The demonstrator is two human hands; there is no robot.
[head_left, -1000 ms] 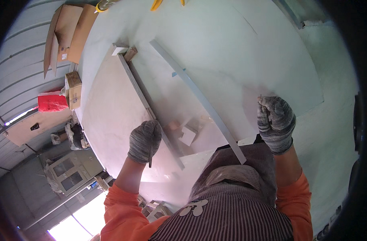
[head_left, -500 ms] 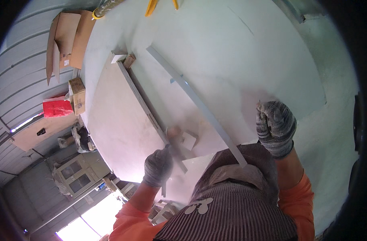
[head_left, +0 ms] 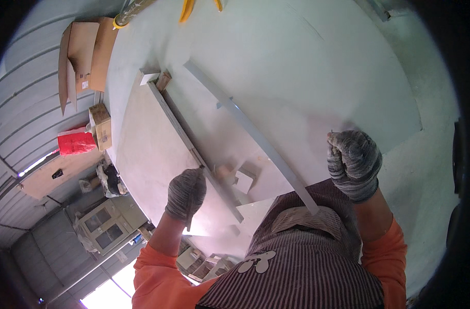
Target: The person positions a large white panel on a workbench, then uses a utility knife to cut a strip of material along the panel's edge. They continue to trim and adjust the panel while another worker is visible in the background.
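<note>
My left hand (head_left: 186,194), in a grey knit glove, is closed on a thin grey bar-like tool (head_left: 189,222) whose lower end sticks out beneath the fist. It hovers over a pale panel (head_left: 142,139), close to the panel's long edge. My right hand (head_left: 354,165), in a matching glove, has its fingers pinched together over the white surface on the right; a tiny thin tip shows at the fingers, too small to name. Between my hands a long grey strip (head_left: 260,141) slants down to my striped apron (head_left: 302,257). Left of the strip lies a small white block (head_left: 244,180).
The broad white worktop (head_left: 348,72) carries a small brown block (head_left: 163,81) at the panel's far end. A yellow-rimmed tube (head_left: 132,13) and yellow handles (head_left: 187,10) lie at the far edge. Cardboard boxes (head_left: 85,56) and a red bag (head_left: 78,141) stand beyond on the left.
My left hand has moved left and up over the panel with the thin tool in it. My right hand stays pinched in nearly the same place.
</note>
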